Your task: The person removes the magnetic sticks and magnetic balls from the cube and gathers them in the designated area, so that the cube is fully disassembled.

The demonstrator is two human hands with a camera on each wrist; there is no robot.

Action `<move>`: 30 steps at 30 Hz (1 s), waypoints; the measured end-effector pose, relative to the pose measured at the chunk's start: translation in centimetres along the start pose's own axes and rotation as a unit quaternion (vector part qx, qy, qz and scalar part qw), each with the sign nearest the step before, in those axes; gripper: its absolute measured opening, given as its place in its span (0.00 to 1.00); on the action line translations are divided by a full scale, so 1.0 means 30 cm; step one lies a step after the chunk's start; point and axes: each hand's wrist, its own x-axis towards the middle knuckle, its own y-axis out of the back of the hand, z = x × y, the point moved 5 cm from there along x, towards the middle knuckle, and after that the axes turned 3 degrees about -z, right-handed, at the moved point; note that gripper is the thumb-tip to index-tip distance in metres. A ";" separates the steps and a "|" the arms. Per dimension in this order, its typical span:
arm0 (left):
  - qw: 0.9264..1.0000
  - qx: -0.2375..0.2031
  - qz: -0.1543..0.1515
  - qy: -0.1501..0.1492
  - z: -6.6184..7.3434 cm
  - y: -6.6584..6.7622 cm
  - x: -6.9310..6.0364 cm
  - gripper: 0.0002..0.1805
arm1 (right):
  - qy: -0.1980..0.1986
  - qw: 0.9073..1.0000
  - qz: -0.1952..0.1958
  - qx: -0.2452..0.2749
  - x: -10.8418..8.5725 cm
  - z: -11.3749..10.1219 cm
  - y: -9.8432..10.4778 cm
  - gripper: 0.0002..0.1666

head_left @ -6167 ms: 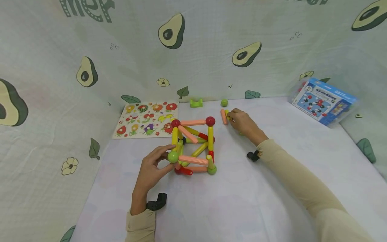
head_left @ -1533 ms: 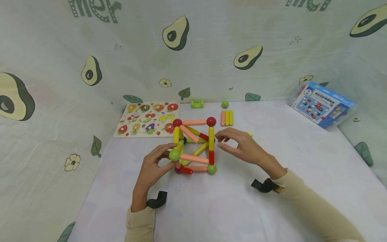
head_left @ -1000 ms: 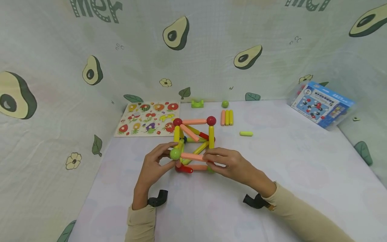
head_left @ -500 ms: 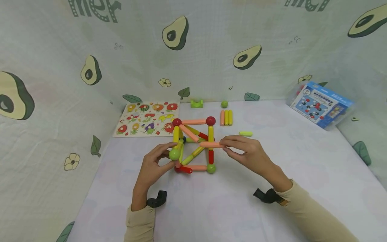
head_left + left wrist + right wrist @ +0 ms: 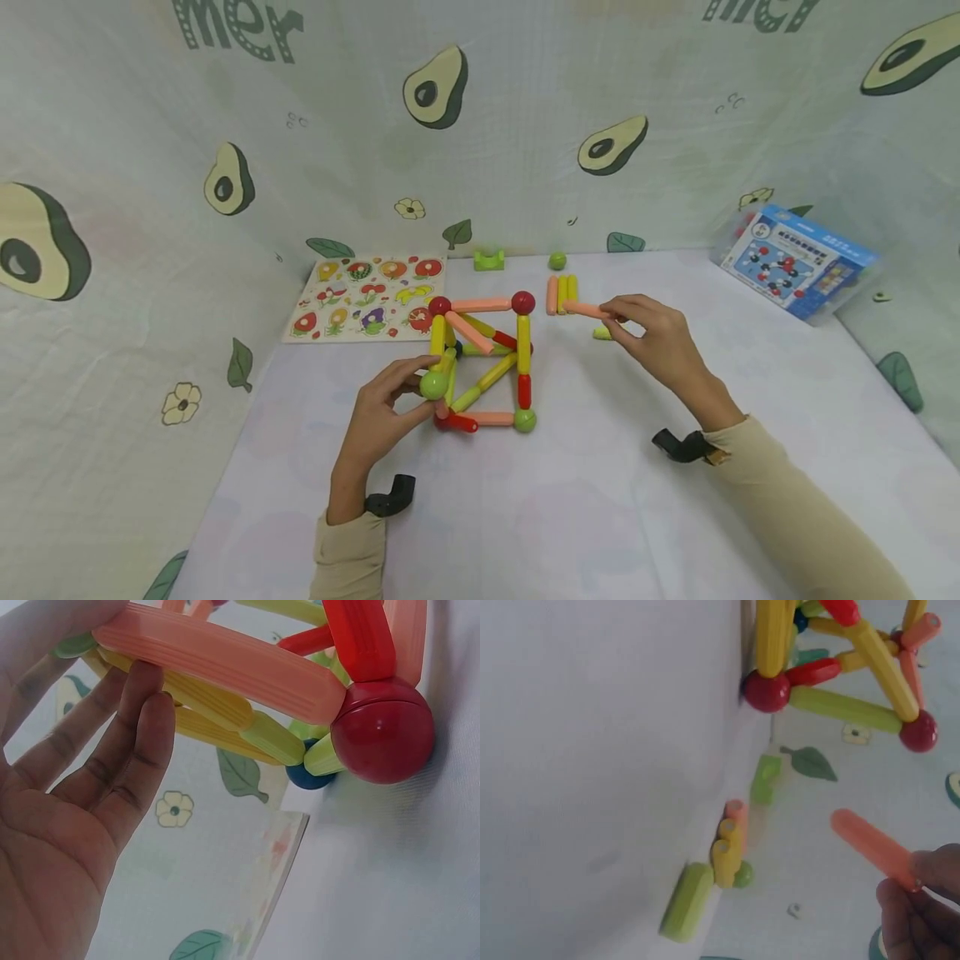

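A cube-like frame of building sticks and balls (image 5: 523, 346) stands mid-table, in pink, yellow, red and green. At its near left top corner, my left hand (image 5: 381, 414) holds the green ball (image 5: 433, 385) between thumb and fingers. The left wrist view shows the fingers by the upper end of a tilted pink stick (image 5: 225, 664), whose lower end meets a red ball (image 5: 382, 733). Off to the right, my right hand (image 5: 666, 348) pinches one end of a loose pink stick (image 5: 585, 310), raised clear of the table in the right wrist view.
Behind the right hand lie a pink stick (image 5: 552, 295) and two yellow sticks (image 5: 567, 293) side by side. A short yellow-green stick (image 5: 602, 333), green ball (image 5: 557, 261), green bracket (image 5: 489, 261), fruit board (image 5: 360, 300) and blue box (image 5: 795, 260) surround them.
My right hand has come from the loose yellow sticks to the frame, pulled the pink stick off its front top edge and carried it back and right. The left hand stays in place.
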 end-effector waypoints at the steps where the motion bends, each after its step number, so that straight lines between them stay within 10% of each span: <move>1: 1.000 -0.001 -0.001 -0.001 0.001 0.000 0.000 0.32 | -0.013 1.000 -0.006 -0.011 0.005 0.018 -0.004 0.16; 14: 1.000 0.011 -0.001 0.007 -0.004 0.002 -0.004 0.33 | -0.132 0.984 -0.096 -0.073 0.079 0.228 -0.121 0.11; 30: 0.999 0.017 0.005 0.036 0.002 -0.004 -0.001 0.34 | -0.198 0.964 -0.161 -0.077 0.130 0.304 -0.223 0.13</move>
